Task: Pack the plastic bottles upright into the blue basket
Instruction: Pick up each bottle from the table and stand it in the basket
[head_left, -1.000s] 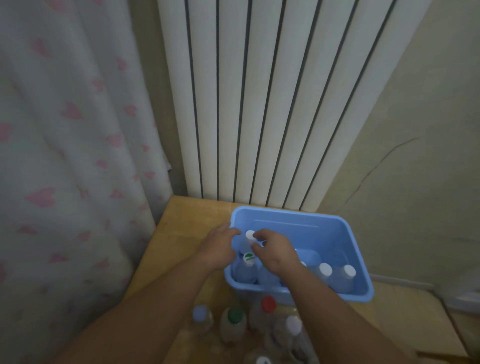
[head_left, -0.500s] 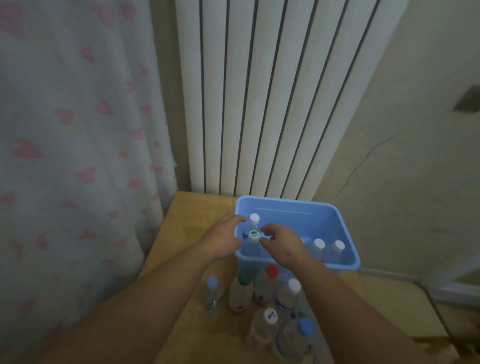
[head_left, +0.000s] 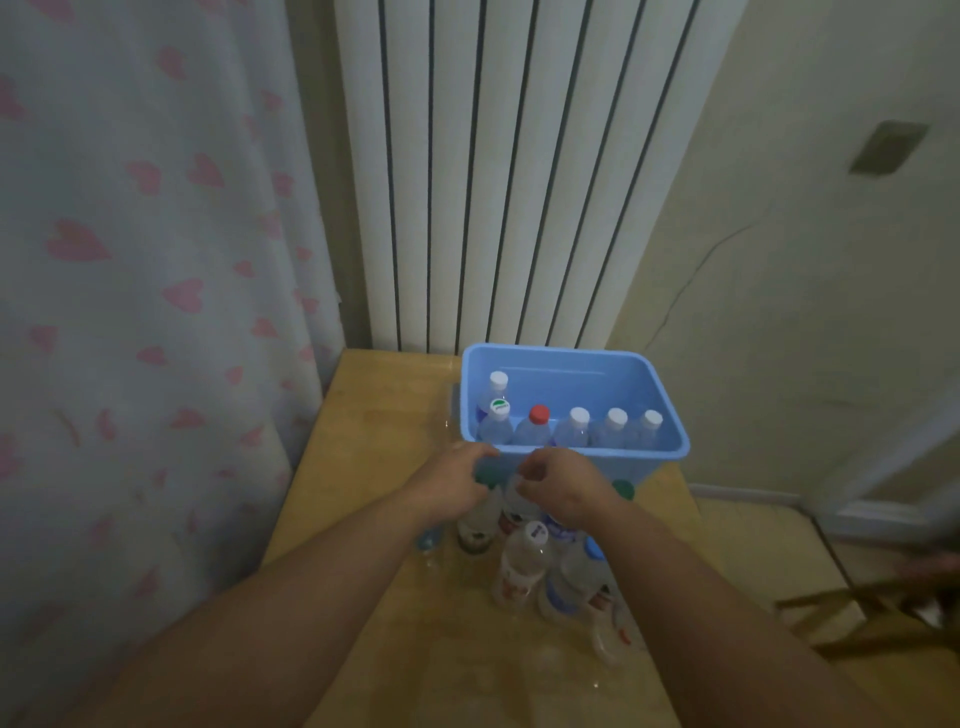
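Clear plastic bottles (head_left: 522, 564), loose, mixed white, blue and green caps, stand bunched on the near part of the wooden surface (head_left: 374, 415), just in front of the blue plastic basket (head_left: 672, 451).

Six more are upright inside the basket. Five stand in a row along the near wall, a red-capped bottle (head_left: 539, 414) second from the left. One white-capped bottle (head_left: 497, 380) stands behind the row's left end, with room to its right.

Left hand (head_left: 449, 486) is over a dark green-capped bottle (head_left: 485, 475), fingers bent across its top. Right hand (head_left: 563, 488) is just beside it, fingers curled in toward a clear bottle (head_left: 514, 496) between the two hands. The bottle tops are hidden, so I cannot tell whether either hand has a grip.

Judged step: taking the next bottles from the bunch.
- Grip at the neck or shoulder, since the thin walls probably dent.
- Lift straight up. The neighbours stand close and look light, so a sideways drag would likely topple them.
- Carry each bottle over the near rim and the standing row.
- Set it down beside the back white-capped bottle, so each new one is propped by the last.
- The basket may slide if bumped.

Beyond: white ribbed radiator (head_left: 519, 182) behind the surface, pale curtain with pink hearts (head_left: 156, 260) to the left.
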